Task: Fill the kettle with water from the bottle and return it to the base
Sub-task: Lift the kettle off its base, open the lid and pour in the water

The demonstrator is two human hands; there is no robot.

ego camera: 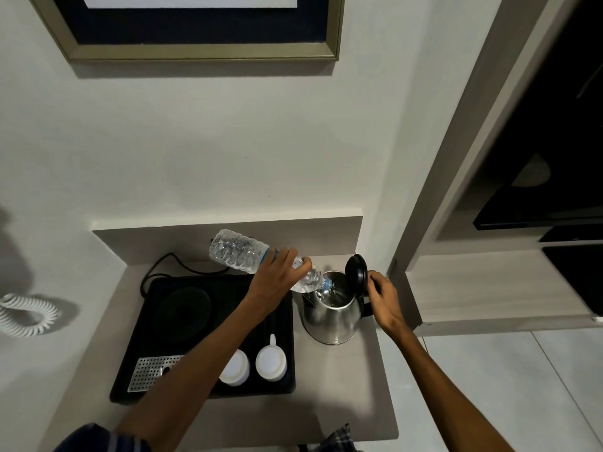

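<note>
The left hand [277,278] grips a clear ribbed plastic water bottle [257,256], tipped so its neck reaches into the round stainless-steel kettle [332,316]. The right hand [383,296], fingers curled at the kettle's handle, steadies it beside the raised black lid [356,277]. The black round base [186,309] lies under the left forearm, waiting.

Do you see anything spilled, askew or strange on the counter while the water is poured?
No spill shows. The bottle, tilted in the left hand, has its neck over the open kettle; the right hand is at the raised lid. The kettle stands on the counter, off its round base in the tray, as filling requires.
</note>
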